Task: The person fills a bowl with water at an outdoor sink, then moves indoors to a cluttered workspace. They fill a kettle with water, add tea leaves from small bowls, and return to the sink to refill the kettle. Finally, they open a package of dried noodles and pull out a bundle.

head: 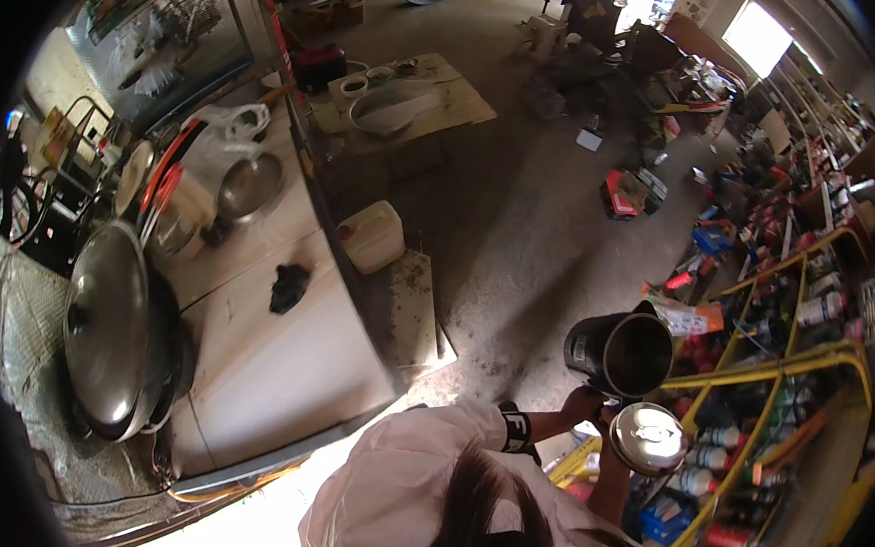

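Observation:
My left hand [582, 406] grips the handle side of a dark, tall kettle [577, 350], which is tilted so that its open mouth faces me. Its inside is dark, and I cannot see what it holds. Close below the kettle's rim, a round, shiny metal lid [649, 439] with a small knob is off the mouth. My right hand [609, 416] is at the lid's left edge and holds it; most of its fingers are hidden behind the lid.
At left a counter [281, 369] bears a large lidded wok [107, 328], a metal bowl [250, 187] and a black cloth [289, 287]. A plastic jerrycan [373, 237] stands on the floor. Yellow racks [786, 355] with bottles stand close on the right.

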A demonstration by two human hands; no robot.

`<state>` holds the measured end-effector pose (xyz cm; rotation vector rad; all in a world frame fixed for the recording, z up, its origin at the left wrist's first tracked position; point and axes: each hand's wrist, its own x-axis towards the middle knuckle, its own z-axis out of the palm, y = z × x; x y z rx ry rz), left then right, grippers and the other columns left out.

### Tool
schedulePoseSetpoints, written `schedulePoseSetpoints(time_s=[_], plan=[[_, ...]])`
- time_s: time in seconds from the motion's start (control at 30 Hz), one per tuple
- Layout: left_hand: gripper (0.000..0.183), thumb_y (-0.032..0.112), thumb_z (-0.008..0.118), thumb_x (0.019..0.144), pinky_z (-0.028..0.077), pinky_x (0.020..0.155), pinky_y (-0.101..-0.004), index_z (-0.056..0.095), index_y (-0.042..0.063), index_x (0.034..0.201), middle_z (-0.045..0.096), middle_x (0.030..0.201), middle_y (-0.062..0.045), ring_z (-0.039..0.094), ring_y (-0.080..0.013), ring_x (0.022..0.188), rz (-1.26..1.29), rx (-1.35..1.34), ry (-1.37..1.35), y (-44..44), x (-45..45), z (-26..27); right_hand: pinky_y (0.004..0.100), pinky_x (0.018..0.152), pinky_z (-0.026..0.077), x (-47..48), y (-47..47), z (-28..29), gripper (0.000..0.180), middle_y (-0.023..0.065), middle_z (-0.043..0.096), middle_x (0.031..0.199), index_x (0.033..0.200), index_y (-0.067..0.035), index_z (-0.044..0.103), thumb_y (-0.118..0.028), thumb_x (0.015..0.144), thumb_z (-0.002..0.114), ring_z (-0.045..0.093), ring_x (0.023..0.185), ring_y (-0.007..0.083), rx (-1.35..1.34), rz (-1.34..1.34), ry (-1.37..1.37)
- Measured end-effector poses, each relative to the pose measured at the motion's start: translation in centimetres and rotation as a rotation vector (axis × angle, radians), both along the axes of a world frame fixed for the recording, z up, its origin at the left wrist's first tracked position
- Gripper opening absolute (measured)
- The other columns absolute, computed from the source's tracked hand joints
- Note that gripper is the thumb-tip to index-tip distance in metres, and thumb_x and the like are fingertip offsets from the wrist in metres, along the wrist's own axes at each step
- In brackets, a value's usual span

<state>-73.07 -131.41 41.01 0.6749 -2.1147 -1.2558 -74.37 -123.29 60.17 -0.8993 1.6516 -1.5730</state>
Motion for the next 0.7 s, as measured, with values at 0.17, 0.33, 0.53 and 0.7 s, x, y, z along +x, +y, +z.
schedulePoseSetpoints(time_s=[0.17,0.33,0.53,0.7], plan=[[0.073,0.071,0.041,0.084,0.051,0.055,-0.0355,0.065,0.003,0.096,0.067,0.074,-0.014,0.064,-0.0231,0.060,-0.704,1.186,-0.123,-17.2,-5.6,0.8,0.0371,0.088,0.048,-10.2,-12.4,-2.3,0.031,0.0045,0.054,0.099,0.108,-0.009,0.053,-0.010,0.080,0.066,0.053,0.091,0.0215,-0.082,-0.057,-0.910],[0.052,0.048,0.052,0.091,0.050,0.073,-0.0338,0.061,0.000,0.107,0.069,0.092,-0.012,0.064,-0.0203,0.077,-0.257,1.025,-0.129,-32.9,-0.9,5.7,0.0470,0.100,0.038,-24.2,-26.8,-14.4,0.050,0.0064,0.042,0.129,0.131,-0.014,0.038,-0.041,0.089,0.047,0.042,0.117,0.0266,-0.120,0.332,-0.771],[0.023,0.014,0.053,0.089,0.052,0.072,-0.0313,0.059,-0.002,0.104,0.067,0.090,-0.012,0.066,-0.0203,0.079,0.617,0.387,0.206,-43.5,10.7,-0.1,0.0461,0.090,0.045,-27.6,-49.0,-15.3,0.041,0.0067,0.051,0.120,0.124,-0.014,0.045,-0.036,0.090,0.051,0.052,0.107,0.0229,0.162,0.484,-0.701],[0.020,0.010,0.052,0.089,0.052,0.073,-0.0288,0.058,-0.002,0.104,0.068,0.090,-0.012,0.067,-0.0173,0.082,1.143,0.656,0.252,-49.1,17.4,2.2,0.0371,0.069,0.058,-22.5,-66.3,-6.6,0.018,0.0030,0.064,0.093,0.101,-0.010,0.060,-0.016,0.085,0.065,0.063,0.081,0.0139,0.203,0.441,-0.472]])
